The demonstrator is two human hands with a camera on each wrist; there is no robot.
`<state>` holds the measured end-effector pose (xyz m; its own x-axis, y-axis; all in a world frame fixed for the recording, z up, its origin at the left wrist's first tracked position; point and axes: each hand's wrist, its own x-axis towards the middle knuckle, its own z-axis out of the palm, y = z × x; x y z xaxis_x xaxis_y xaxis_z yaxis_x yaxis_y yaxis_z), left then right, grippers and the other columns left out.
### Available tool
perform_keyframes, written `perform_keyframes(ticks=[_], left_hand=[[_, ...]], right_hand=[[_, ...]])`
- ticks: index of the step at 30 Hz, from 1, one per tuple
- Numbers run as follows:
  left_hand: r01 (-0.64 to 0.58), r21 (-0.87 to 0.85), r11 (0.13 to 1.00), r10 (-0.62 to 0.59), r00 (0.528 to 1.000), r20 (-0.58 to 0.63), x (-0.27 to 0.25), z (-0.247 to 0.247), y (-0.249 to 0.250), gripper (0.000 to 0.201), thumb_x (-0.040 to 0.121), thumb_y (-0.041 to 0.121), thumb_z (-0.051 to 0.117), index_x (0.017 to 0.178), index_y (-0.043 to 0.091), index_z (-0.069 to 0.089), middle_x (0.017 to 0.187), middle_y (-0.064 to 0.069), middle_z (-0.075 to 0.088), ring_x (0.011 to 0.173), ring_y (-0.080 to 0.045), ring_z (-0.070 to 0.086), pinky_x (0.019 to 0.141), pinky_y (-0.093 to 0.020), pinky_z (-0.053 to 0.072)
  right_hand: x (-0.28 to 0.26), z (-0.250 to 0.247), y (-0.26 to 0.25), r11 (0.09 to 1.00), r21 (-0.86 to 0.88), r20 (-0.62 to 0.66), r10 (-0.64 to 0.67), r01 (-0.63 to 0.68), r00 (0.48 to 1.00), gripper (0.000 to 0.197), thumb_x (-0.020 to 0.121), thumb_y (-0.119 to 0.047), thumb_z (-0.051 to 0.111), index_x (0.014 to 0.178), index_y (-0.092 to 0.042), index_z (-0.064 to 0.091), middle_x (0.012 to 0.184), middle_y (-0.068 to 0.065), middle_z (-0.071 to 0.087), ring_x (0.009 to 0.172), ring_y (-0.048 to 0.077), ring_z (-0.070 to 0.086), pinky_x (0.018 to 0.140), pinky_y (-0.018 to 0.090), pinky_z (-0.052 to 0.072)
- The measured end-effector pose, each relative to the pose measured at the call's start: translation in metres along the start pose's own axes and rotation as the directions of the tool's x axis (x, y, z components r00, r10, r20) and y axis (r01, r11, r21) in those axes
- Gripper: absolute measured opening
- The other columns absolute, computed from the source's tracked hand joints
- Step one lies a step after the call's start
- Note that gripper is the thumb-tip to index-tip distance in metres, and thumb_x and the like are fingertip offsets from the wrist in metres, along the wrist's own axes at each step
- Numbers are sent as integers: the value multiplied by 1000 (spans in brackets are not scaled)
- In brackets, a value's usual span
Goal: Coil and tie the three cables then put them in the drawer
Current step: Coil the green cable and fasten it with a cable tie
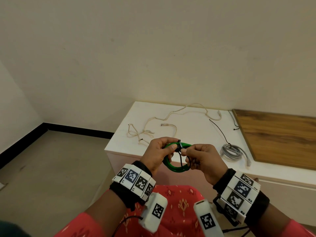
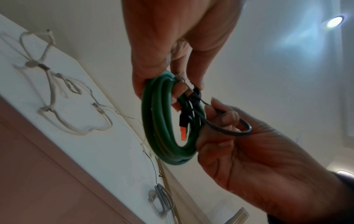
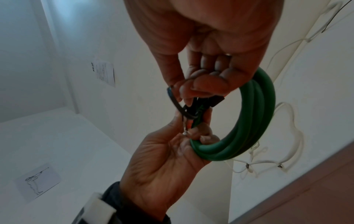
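Green cable (image 1: 172, 165): coiled in several loops, held in the air between both hands, in front of the cabinet's near edge; head view, approx 6 o'clock of the frame centre. Orange-tipped plug (image 2: 182, 134) hanging inside the loop.
Black tie (image 1: 179, 146): wrapped round the coil at its 12 o'clock; free tail drooping down through the loop, curling out past the R fingers in the L wrist view.
Left hand (image 1: 158, 153): fingers curled round the coil at its 10 o'clock, thumb pressed on top next to the tie.
Right hand (image 1: 203, 159): thumb and forefinger pinching the tie tail right by the wrap; other fingers curled, touching the coil at its 4 o'clock.
Grey cable (image 1: 232, 151): coiled already, w/ a thin dark tie on it (tail trailing off toward 11 o'clock); lying on the cabinet top, 3 o'clock of the hands, plug end sticking out toward 5 o'clock.
White cable (image 1: 171, 118): loose, uncoiled, sprawled over the cabinet top at 12 o'clock of the hands.
Cabinet (image 1: 193, 132): white top, pinkish front.
Wooden board (image 1: 280, 139): on the cabinet top, far R, just beside the grey cable.
Drawer: can't tell which part of the cabinet front it is.
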<state>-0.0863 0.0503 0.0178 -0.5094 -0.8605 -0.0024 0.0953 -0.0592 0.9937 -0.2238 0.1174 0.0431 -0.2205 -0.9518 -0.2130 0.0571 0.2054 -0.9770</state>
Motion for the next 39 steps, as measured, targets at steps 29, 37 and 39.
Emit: perform_keyframes(ticks=[29, 37, 39], left_hand=[[-132, 359, 924, 80, 985, 155, -13, 12, 2, 26, 86, -3, 54, 111, 2, 61, 92, -1, 62, 68, 12, 58, 66, -4, 42], [-145, 372, 917, 80, 980, 183, -13, 16, 15, 30, 85, -5, 54, 114, 0, 58, 102, -9, 64, 74, 8, 60, 69, -6, 45], [-143, 379, 914, 81, 981, 175, -13, 15, 17, 29, 85, -4, 56, 114, 2, 59, 110, -15, 65, 91, -9, 62, 86, -19, 49]], right_hand=[[9, -18, -6, 947, -230, 14, -228, 225, 974, 21, 82, -3, 62, 63, -10, 59, 60, 10, 51, 42, -1, 43, 47, 11, 35], [14, -18, -2, 936, -177, -35, -316, 306, 948, 13, 88, 1, 51, 75, 1, 53, 74, 15, 63, 65, 18, 65, 63, 25, 56], [13, -14, -1, 937, -170, -24, -312, 304, 950, 16, 90, 0, 49, 74, -3, 51, 72, 12, 65, 57, 11, 65, 57, 23, 56]])
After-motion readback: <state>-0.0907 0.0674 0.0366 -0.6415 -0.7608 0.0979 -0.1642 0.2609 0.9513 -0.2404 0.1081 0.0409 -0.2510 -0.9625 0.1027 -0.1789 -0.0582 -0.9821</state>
